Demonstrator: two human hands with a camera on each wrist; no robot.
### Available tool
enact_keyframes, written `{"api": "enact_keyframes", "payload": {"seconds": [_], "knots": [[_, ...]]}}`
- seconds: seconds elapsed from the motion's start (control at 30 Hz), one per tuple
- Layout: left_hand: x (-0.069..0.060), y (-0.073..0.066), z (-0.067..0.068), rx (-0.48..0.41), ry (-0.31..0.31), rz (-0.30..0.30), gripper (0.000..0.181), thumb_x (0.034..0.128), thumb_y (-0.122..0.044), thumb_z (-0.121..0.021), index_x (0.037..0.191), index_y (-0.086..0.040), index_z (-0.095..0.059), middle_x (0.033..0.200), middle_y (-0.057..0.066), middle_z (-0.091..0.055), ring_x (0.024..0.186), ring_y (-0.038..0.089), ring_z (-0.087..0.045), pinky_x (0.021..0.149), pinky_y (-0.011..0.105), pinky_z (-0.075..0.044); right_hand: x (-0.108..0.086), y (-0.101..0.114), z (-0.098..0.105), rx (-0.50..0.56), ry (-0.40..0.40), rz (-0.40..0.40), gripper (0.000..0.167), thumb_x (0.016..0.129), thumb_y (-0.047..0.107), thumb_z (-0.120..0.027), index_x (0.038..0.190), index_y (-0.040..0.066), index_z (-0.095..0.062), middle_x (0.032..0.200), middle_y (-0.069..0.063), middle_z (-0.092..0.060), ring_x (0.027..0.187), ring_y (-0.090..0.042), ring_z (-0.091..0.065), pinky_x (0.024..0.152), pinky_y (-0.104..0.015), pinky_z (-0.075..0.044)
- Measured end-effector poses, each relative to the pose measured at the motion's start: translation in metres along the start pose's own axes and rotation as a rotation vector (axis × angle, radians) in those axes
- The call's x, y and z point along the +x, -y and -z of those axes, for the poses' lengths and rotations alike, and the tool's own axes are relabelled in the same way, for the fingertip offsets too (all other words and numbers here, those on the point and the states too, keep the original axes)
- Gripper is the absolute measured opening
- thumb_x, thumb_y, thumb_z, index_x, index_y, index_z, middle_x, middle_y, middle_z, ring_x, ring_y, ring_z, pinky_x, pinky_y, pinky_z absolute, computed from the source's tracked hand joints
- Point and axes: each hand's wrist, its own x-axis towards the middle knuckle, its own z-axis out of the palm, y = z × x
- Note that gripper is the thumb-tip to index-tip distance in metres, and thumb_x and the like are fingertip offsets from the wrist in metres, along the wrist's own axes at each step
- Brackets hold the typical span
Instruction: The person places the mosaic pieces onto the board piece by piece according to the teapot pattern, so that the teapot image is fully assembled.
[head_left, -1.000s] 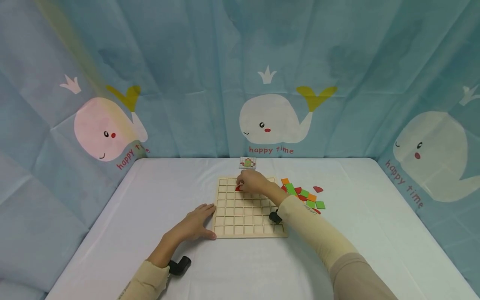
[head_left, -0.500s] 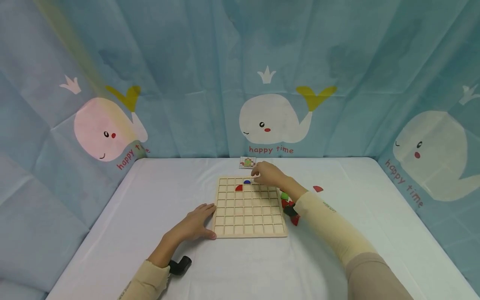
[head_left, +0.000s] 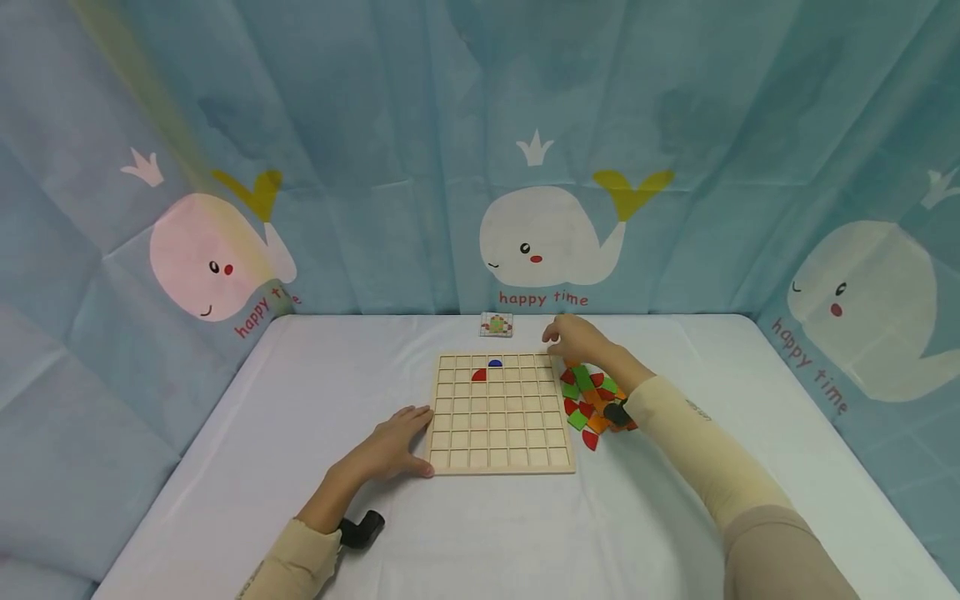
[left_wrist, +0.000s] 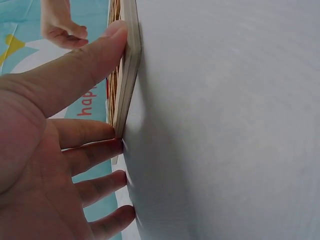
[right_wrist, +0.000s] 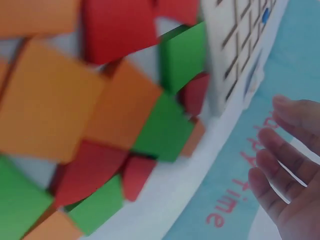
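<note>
A light wooden grid board (head_left: 498,425) lies flat on the white table. One red quarter-round piece (head_left: 479,376) and one blue half-round piece (head_left: 495,364) sit in its cells near the back edge. My left hand (head_left: 390,446) steadies the board's left side: the thumb (left_wrist: 107,47) touches the near corner, while fairly straight fingers (left_wrist: 92,152) reach along the side. Past the back right corner my right hand (head_left: 581,340) hovers, fingers loosely bent and nothing visible in them. Below its wrist lies a heap of red, green and orange flat pieces (head_left: 583,379), seen close up in the right wrist view.
Behind the board lies a small picture card (head_left: 497,325) with a coloured pattern. A blue whale-print curtain (head_left: 420,233) rises behind the table and along both sides. Black wrist cameras (head_left: 363,529) are strapped to both forearms.
My right hand has let go of the pieces on the board and moved right, uncovering the red and blue pieces and more of the heap. The left hand has stayed put.
</note>
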Motion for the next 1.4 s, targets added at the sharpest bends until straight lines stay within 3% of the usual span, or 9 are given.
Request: {"api": "enact_keyframes", "payload": {"seconds": [0.2, 0.43, 0.8, 1.1, 1.4], "knots": [[0.0, 0.0, 0.001, -0.001, 0.001, 0.003, 0.094, 0.0699, -0.027, -0.087, 0.147, -0.001, -0.04, 0.156, 0.015, -0.037, 0.147, 0.041, -0.025, 0.115, 0.062, -0.025, -0.005, -0.016, -0.006, -0.003, 0.028, -0.041, 0.022, 0.09, 0.013, -0.066, 0.108, 0.002, -0.072, 0.1, -0.014, -0.066, 0.092, -0.027, -0.06, 0.089, -0.043, -0.053], [0.0, 0.0, 0.001, 0.002, 0.007, 0.008, 0.094, 0.0705, -0.028, -0.086, 0.147, -0.001, -0.039, 0.156, 0.016, -0.036, 0.147, 0.041, -0.024, 0.115, 0.062, -0.025, -0.006, -0.031, -0.015, 0.015, 0.087, -0.155, 0.024, 0.09, 0.019, -0.067, 0.108, 0.005, -0.072, 0.106, -0.014, -0.067, 0.097, -0.027, -0.06, 0.097, -0.045, -0.052], [0.0, -0.001, 0.001, 0.002, -0.002, 0.009, 0.094, 0.0697, -0.027, -0.086, 0.147, -0.001, -0.04, 0.156, 0.016, -0.036, 0.147, 0.041, -0.025, 0.115, 0.062, -0.025, -0.006, -0.035, -0.017, 0.059, 0.119, -0.246, 0.019, 0.092, 0.022, -0.067, 0.102, 0.007, -0.073, 0.103, -0.01, -0.07, 0.09, -0.023, -0.056, 0.093, -0.041, -0.052], [0.0, 0.0, 0.002, -0.015, -0.006, 0.007, 0.093, 0.07, -0.026, -0.086, 0.147, 0.0, -0.04, 0.156, 0.016, -0.037, 0.147, 0.041, -0.025, 0.115, 0.062, -0.025, -0.004, -0.039, -0.017, 0.038, 0.126, -0.235, 0.019, 0.092, 0.015, -0.065, 0.106, 0.005, -0.072, 0.106, -0.012, -0.069, 0.09, -0.024, -0.056, 0.094, -0.041, -0.052], [0.0, -0.001, 0.0, -0.011, -0.002, 0.006, 0.093, 0.0708, -0.028, -0.086, 0.147, -0.001, -0.039, 0.156, 0.016, -0.036, 0.147, 0.041, -0.025, 0.116, 0.061, -0.024, -0.001, -0.029, -0.016, -0.008, 0.091, -0.158, 0.027, 0.088, 0.024, -0.071, 0.106, 0.005, -0.072, 0.099, -0.009, -0.068, 0.086, -0.021, -0.058, 0.09, -0.04, -0.054]]}}
